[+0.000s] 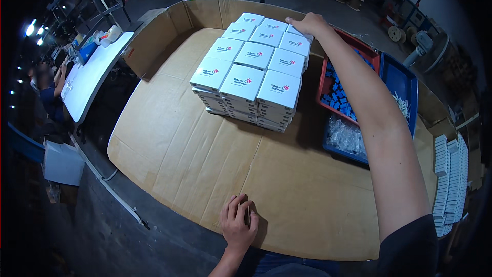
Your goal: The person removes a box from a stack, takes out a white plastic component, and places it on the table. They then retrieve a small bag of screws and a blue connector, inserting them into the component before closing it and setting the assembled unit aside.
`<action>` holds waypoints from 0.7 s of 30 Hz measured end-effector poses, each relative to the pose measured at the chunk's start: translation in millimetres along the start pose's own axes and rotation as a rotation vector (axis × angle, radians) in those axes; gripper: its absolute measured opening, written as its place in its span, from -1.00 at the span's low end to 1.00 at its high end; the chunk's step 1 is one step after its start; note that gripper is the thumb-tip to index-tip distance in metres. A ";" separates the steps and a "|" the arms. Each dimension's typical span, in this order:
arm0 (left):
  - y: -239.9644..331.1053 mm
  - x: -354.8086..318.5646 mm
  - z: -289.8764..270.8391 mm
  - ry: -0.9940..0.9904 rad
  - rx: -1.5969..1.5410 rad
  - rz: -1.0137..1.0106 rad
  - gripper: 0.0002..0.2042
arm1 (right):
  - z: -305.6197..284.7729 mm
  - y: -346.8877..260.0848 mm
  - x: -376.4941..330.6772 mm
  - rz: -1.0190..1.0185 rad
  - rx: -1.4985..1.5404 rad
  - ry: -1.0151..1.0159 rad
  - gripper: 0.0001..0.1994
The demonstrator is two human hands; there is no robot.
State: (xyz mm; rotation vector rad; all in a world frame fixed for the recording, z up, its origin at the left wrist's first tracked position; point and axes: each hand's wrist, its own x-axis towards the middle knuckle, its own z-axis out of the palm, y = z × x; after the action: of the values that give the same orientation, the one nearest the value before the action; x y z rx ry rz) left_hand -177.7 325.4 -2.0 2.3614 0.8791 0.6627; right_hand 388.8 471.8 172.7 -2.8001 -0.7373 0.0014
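Note:
A block of small white square boxes [242, 83], stacked in several layers and columns, stands on the cardboard-covered table [205, 154]. Each top bears a small red and dark print. My right arm reaches across to the far right corner of the block. There my right hand [310, 23] grips a white box [297, 30], thumb on its top; the other fingers are partly hidden. Down at the near edge, my left hand [240, 223] rests on the cardboard with its fingers loosely bent and slightly apart. Nothing shows in it, and it is well away from the boxes.
Right of the stack, a red tray [322, 92] holds blue pieces and a blue tray [413, 97] holds pale ones. Clear plastic bags [344, 134] lie in front. Upright cardboard walls [205, 14] border the far side. At left, a person sits by a white table [97, 74].

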 end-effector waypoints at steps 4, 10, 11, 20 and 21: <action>1.0 1.8 -1.0 0.000 0.006 0.005 -0.73 | 15.2 1.8 11.6 -0.042 -0.047 0.076 0.02; 4.1 2.0 -1.1 0.010 -0.010 0.002 -0.73 | 21.4 -2.2 10.7 -0.015 0.048 0.055 0.00; 4.2 1.8 -1.7 0.014 -0.015 0.001 -0.73 | 17.3 -4.5 11.3 -0.008 0.042 0.059 0.00; 2.3 -3.7 -2.1 0.031 -0.021 0.023 -0.74 | -48.8 -0.1 -60.3 -0.347 0.373 0.575 0.08; 1.2 -5.6 -2.6 0.037 -0.035 0.031 -0.74 | -55.6 5.8 -87.3 -0.580 0.526 0.753 0.03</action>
State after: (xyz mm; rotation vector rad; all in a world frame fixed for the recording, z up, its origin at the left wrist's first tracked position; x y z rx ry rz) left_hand -182.4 321.5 -0.8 2.3432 0.8409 0.7301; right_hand 318.9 411.4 219.9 -1.7950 -1.0883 -0.7812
